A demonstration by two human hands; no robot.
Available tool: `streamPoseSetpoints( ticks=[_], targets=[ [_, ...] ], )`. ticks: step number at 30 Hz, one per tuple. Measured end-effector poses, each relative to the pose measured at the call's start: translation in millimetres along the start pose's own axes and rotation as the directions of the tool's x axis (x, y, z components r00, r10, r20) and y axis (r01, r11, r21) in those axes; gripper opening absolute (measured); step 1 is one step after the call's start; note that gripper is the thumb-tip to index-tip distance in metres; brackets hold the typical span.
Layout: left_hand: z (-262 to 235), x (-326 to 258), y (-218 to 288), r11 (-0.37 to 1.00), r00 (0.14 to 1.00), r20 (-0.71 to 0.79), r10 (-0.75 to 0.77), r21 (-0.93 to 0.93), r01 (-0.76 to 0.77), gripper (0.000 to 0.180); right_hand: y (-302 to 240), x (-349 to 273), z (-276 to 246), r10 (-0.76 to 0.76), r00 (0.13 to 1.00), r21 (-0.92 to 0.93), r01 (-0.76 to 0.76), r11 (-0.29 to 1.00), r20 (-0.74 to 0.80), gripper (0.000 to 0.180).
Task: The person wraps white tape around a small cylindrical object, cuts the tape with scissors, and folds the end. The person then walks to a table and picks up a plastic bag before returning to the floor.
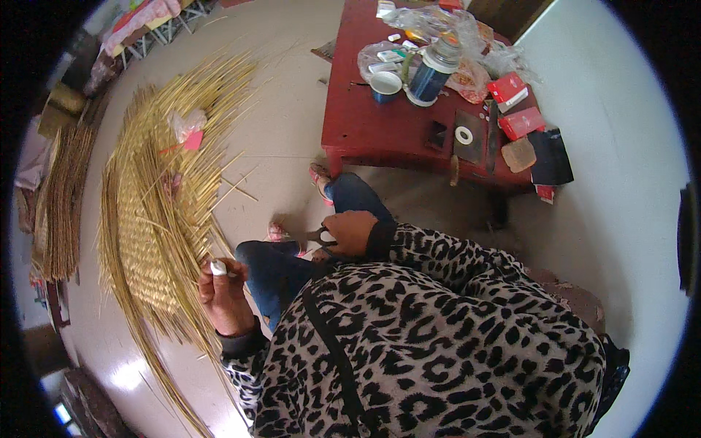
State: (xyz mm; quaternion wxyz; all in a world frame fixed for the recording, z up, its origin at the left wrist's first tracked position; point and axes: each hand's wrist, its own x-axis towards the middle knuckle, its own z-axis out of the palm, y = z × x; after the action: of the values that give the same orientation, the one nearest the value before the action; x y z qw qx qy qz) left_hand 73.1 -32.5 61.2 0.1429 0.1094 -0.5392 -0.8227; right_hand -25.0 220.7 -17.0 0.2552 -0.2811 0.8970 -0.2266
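My right hand (351, 233) is closed round the handles of dark scissors (318, 236) above my knees. The fingers of my left hand (225, 298) are bent together beside my left knee. A small white piece (217, 268) shows at its fingertips; I cannot tell whether it is held or wrapped round a finger. Just beyond that hand, a partly woven straw mat (139, 248) lies on the floor, with long loose stalks (157, 190) spread over it and sticking out at its edges.
On the red table (350, 124) stand a blue flask (429, 77) and a cup (385, 86), with plastic bags, red boxes (521, 123) and a white ring-shaped roll (464, 135). A knife-like blade (492, 139) lies near its edge. Bundled stalks (64, 204) lean at the far left.
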Motion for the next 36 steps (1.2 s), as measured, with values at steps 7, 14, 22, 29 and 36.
streamPoseSetpoints(
  ticks=[7, 14, 22, 29, 36],
  targets=[
    [-9.3, -11.0, -11.2, 0.999, 0.998, 0.038, -0.041, -0.025, 0.042, 0.010, 35.2, -5.1, 38.2, 0.156, 0.971, 0.047, -0.167, 0.985, 0.184, 0.050],
    [-23.0, -15.3, -29.7, 0.981, 0.987, -0.002, -0.163, -0.107, 0.162, 0.025, 55.3, -5.3, 43.9, 0.147, 0.987, -0.059, -0.143, 0.988, 0.063, 0.050],
    [-58.4, -19.2, -66.0, 0.916, 0.971, -0.073, -0.229, 0.320, 0.240, 0.024, 78.6, -1.0, 56.4, 0.117, 0.992, -0.017, -0.117, 0.993, -0.042, 0.049],
    [-116.0, -18.4, -131.7, 0.525, 0.931, -0.318, -0.178, 0.769, 0.363, 0.020, 93.6, 29.1, 25.0, 0.280, 0.960, 0.041, -0.280, 0.959, 0.015, 0.053],
    [-114.6, -1.3, -149.1, 0.219, 0.919, -0.280, -0.278, 0.913, 0.345, 0.027, 142.0, 146.0, -24.2, 0.370, 0.912, -0.113, -0.393, 0.913, -0.178, 0.062]
  ],
)
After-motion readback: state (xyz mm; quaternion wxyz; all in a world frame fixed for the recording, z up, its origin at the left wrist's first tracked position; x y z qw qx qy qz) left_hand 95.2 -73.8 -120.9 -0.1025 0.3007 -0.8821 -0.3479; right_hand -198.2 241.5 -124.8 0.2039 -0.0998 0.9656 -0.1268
